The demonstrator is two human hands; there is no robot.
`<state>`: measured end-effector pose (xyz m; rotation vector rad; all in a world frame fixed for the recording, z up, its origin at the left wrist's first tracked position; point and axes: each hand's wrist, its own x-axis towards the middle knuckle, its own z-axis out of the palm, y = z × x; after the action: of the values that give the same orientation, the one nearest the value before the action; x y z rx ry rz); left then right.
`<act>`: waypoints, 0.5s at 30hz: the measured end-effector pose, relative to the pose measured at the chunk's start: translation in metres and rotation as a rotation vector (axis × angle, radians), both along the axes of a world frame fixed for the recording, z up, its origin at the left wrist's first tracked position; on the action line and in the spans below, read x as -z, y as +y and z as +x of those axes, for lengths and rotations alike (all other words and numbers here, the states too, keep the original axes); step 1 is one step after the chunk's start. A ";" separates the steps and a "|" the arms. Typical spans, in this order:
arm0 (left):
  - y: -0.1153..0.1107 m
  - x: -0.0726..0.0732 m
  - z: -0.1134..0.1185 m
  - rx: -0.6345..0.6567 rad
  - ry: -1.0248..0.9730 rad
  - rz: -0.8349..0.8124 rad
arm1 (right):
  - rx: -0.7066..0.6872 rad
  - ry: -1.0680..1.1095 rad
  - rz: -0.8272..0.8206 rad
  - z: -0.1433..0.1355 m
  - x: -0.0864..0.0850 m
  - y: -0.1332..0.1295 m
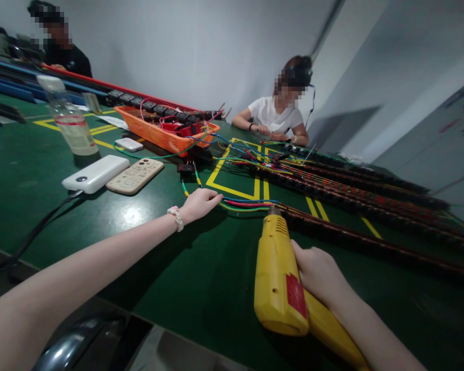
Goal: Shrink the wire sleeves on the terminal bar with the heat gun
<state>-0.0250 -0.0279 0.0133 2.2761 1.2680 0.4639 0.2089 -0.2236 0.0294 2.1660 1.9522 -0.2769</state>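
Note:
My right hand [319, 270] is wrapped round the handle of a yellow heat gun [276, 273] with a red label. Its metal nozzle points away from me and reaches the wires where they meet a long dark brown strip [344, 234]. To the left, my left hand [201, 203] is closed on a bundle of coloured wires [243, 202], blue, red and green. Behind that hand, green wires with yellow bands run up to a small black connector [186, 169]. My left fingertips are partly hidden.
An orange basket [154, 131] holds black and red parts. Left of it are a bottle [75, 129], a white power bank [96, 172] with a cable, a beige phone [135, 176] and a white case [129, 144]. More wired strips [351, 198] lie at right. Two people sit across the green table [170, 288].

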 end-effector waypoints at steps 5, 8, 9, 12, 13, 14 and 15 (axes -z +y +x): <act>0.013 0.001 -0.003 0.112 0.001 -0.028 | -0.008 -0.021 0.060 0.004 -0.003 -0.004; 0.020 0.000 -0.004 0.200 0.036 -0.079 | -0.028 0.036 0.067 0.006 -0.003 -0.002; 0.022 -0.001 -0.004 0.213 0.043 -0.090 | -0.043 0.053 0.078 0.007 -0.002 -0.002; 0.025 -0.002 -0.005 0.228 0.034 -0.101 | -0.088 0.074 0.114 0.009 0.003 0.000; 0.025 -0.002 -0.005 0.235 0.023 -0.101 | -0.101 0.074 0.114 0.010 0.005 0.001; 0.025 -0.002 -0.005 0.242 0.010 -0.100 | -0.112 0.077 0.109 0.010 0.006 0.002; 0.024 -0.002 -0.005 0.245 -0.001 -0.097 | -0.121 0.085 0.099 0.009 0.007 0.003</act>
<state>-0.0297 -0.0036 0.0152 2.3081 0.9718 0.3086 0.2182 -0.2205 0.0228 2.1164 2.1781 -0.2612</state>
